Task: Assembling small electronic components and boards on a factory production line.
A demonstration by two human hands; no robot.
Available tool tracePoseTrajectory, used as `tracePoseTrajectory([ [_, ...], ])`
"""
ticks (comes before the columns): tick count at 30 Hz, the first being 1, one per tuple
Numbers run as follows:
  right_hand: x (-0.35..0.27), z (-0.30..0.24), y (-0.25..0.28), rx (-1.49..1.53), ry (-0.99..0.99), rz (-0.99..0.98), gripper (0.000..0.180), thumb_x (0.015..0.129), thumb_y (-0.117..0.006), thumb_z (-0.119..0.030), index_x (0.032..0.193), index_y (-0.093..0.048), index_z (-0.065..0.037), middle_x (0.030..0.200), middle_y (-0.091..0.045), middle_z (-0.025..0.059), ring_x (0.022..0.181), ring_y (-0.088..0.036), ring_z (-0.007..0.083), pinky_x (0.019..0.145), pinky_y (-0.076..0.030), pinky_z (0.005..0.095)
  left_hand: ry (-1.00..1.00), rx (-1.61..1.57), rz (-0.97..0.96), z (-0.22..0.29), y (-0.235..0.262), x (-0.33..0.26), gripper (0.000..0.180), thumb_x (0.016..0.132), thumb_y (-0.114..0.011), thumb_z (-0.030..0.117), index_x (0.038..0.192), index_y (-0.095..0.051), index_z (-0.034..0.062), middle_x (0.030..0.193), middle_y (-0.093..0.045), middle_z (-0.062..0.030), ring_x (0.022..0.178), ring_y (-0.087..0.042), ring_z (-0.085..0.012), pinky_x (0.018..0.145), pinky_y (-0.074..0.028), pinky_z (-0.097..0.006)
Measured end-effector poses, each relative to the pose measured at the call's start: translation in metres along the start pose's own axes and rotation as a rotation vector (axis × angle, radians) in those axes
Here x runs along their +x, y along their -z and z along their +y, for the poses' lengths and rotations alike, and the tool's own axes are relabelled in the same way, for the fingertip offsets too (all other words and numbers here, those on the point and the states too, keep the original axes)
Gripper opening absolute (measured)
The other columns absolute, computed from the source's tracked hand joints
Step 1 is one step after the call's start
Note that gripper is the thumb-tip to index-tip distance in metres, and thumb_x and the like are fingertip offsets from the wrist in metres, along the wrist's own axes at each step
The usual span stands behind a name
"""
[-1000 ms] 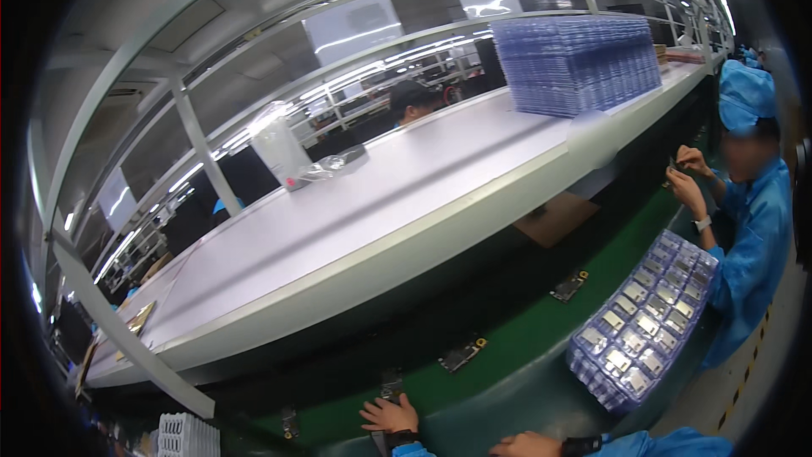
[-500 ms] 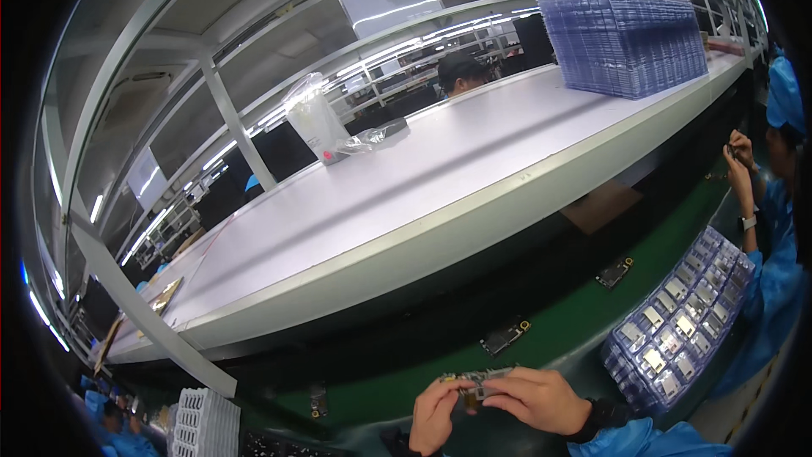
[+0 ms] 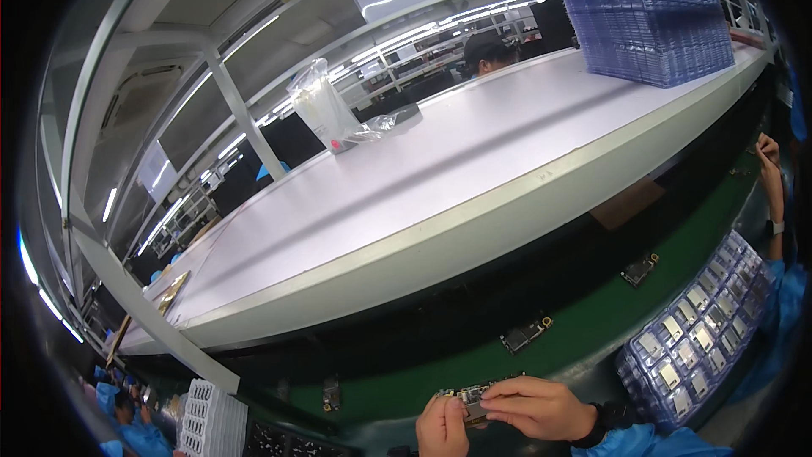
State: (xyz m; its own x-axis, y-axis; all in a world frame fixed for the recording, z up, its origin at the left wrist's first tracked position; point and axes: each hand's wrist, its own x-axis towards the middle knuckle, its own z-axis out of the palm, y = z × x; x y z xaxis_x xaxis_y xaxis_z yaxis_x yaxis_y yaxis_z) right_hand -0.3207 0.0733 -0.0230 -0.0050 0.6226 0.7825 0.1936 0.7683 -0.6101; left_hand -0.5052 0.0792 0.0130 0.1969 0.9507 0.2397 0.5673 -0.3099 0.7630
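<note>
At the lower edge of the view the left hand [image 3: 441, 427] and the right hand [image 3: 534, 407] meet over a small circuit board [image 3: 470, 399]; both are closed on it, the left hand's fingers pinching its near end from below, the right hand's fingers laid along its top and right side; the board sits between the two hands, just above the green conveyor belt [image 3: 584, 334] and clear of it (its detail is too small to read). The right wrist carries a dark wristband [image 3: 592, 423] against a blue sleeve [image 3: 630, 443].

On the belt lie further small boards, well apart: one [image 3: 525, 334] up and to the right of the hands, another [image 3: 639, 268] farther right, a third [image 3: 331, 392] to the left. At the right, a clear blister tray [image 3: 698, 334] of rows of small parts rests beside the belt; a stack of white trays [image 3: 207, 416] stands at lower left.

Above the belt runs a long white desk [image 3: 440, 195]; on it stand a tall stack of clear trays [image 3: 647, 21] at the far right and a crumpled clear plastic bag [image 3: 326, 110] near the middle. A co-worker's hand [image 3: 768, 151] shows at the right edge.
</note>
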Motion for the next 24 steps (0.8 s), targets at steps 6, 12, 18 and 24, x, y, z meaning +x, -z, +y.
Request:
tracePoseTrajectory([
  [6,0.006,0.005,0.015,-0.064,0.135,0.05,0.028,0.07,-0.086,-0.009,0.097,-0.078,-0.013,0.099,-0.073,0.0025,0.089,-0.067,0.0197,0.085,-0.055,0.0364,-0.021,-0.316,0.145,0.036,-0.003,-0.021,0.035,0.108,-0.04,0.019,0.134,-0.045,-0.0034,0.113,-0.058,-0.0118,0.093,-0.058,-0.0164,0.081,-0.05,-0.028],
  [12,-0.002,0.004,0.013,-0.099,0.128,0.067,0.029,0.067,-0.088,-0.011,0.094,-0.08,-0.018,0.096,-0.073,-0.0008,0.091,-0.065,0.0171,0.098,-0.049,0.041,-0.118,-0.088,0.158,0.036,0.0,-0.027,0.038,0.107,-0.041,0.017,0.137,-0.045,-0.0065,0.124,-0.056,-0.0174,0.107,-0.057,-0.0229,0.095,-0.045,-0.032],
  [18,-0.001,-0.002,0.011,-0.018,0.095,0.084,0.029,0.065,-0.088,-0.011,0.092,-0.081,-0.017,0.098,-0.073,-0.0016,0.092,-0.061,0.0166,0.101,-0.048,0.0403,-0.086,-0.144,0.132,0.037,-0.001,-0.032,0.038,0.106,-0.042,0.017,0.134,-0.047,-0.0077,0.125,-0.056,-0.0191,0.11,-0.056,-0.026,0.097,-0.043,-0.034],
  [24,-0.002,-0.003,0.008,0.011,0.087,0.081,0.029,0.069,-0.086,-0.008,0.097,-0.08,-0.016,0.102,-0.072,-0.0017,0.094,-0.057,0.0171,0.099,-0.05,0.039,-0.093,-0.139,0.132,0.035,0.001,-0.034,0.039,0.105,-0.044,0.018,0.134,-0.048,-0.0074,0.124,-0.057,-0.0192,0.11,-0.056,-0.0261,0.097,-0.043,-0.034],
])
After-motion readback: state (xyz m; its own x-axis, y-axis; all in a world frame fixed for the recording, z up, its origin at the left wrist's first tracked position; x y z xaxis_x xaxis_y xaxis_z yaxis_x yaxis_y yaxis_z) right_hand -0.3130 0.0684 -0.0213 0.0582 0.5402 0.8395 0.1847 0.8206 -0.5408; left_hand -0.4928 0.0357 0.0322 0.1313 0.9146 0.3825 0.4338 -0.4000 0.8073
